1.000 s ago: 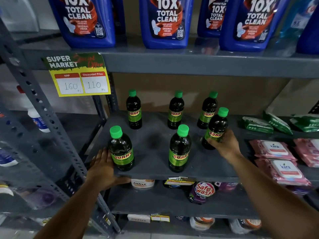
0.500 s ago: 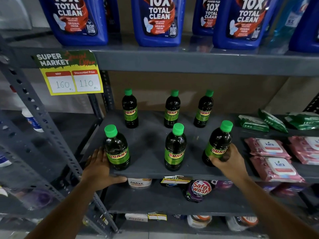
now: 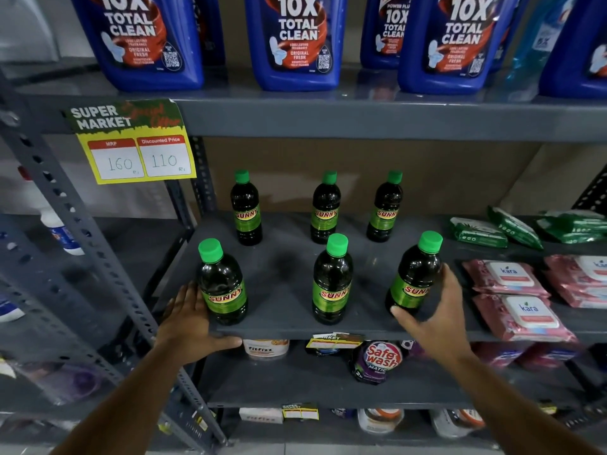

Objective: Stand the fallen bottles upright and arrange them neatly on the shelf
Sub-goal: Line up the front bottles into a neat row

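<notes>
My R hand (image 3: 437, 310) curled round upright front-right bottle (image 3: 415, 274); L hand (image 3: 190, 320) lay flat, fingers straight, on shelf (image 3: 289, 274) edge.

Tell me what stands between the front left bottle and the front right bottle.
In the head view, the front middle bottle stands upright there, with bare shelf on both sides of it.

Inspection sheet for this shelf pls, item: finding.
Surface: grey metal shelf, carrying bottles and packs.
Job's things: six SUNNY bottles, all upright, two rows of three.
Clutter: kara wipe packs and green pouches at right.
Grippers: left hand flat on shelf edge beside front-left bottle; right hand holds front-right bottle.
Cables: nothing seen.
Surroundings: blue cleaner jugs above; price tag; stocked shelves below.
</notes>
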A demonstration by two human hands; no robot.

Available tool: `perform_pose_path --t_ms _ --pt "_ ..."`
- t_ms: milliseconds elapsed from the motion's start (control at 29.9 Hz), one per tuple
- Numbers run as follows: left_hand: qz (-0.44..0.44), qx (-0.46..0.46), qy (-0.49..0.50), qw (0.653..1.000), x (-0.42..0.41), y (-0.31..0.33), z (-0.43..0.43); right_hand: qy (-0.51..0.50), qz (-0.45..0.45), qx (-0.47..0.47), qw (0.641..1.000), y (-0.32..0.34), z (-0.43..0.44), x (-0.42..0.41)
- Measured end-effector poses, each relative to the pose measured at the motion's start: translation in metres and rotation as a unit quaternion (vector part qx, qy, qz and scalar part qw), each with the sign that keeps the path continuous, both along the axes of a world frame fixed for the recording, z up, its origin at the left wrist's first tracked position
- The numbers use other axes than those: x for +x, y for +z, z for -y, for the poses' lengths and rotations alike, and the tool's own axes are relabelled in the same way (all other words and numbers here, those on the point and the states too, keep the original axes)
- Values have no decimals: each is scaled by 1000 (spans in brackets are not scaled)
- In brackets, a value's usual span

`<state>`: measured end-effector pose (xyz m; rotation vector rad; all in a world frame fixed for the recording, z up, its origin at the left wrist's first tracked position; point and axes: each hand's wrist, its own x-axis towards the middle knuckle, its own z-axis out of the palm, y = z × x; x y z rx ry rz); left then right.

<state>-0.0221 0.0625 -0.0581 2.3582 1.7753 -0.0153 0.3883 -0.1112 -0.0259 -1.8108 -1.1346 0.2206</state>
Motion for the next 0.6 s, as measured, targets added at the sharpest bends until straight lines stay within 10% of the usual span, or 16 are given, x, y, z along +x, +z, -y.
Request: perform_pose_path --t_ms 167,334,601 --pt "-13 10 0 1000 3 4 0 112 195 133 965 2 -3 -75" --pt "0 4 4 1000 1 3 2 198 -54 -41 978 4 -49 -106" --pt "4 0 8 1000 0 4 1 150 -84 -67 983 -6 -66 -117"
